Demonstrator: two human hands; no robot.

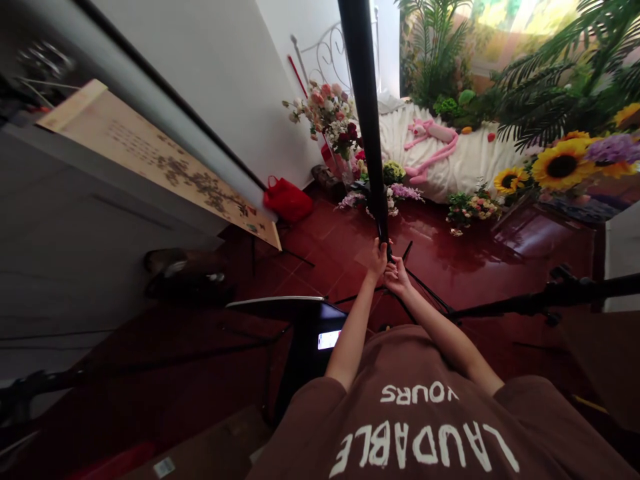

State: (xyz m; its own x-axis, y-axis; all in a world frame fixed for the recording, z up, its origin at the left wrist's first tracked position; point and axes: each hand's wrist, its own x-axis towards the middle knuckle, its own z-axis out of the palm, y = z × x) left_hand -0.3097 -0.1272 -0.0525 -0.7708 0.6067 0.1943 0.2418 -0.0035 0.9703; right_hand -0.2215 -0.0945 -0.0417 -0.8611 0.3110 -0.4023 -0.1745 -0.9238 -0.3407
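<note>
Well, from here I count two bare hands, both closed around one long black pole (367, 100): the left hand (378, 257) clasps it a little higher, and the right hand (397, 275) is curled about it just below, the two close together. That one pole rises in front of the person in the brown shirt (425, 367), with thin dark legs (425, 292) spreading over the red floor (335, 233) near its foot; I can't make out how many there are. Two more dark stands show, one stand to the right (555, 298) and one stand at the lower left (37, 387). By the left forearm there's one small lit screen (329, 340). Over on the left hangs one long scroll (165, 160), tilted in my view, and near its lower end sits one red bag (288, 200). Beyond the pole, one pink plush toy (443, 133) lies on a bed with white cloth (480, 163), and two small round things rest there too, one orange (466, 130) and one red (491, 137). Left of the pole stands one bouquet (330, 107) of pink and white blooms, and at the far right I see at least three sunflowers (561, 167).
</note>
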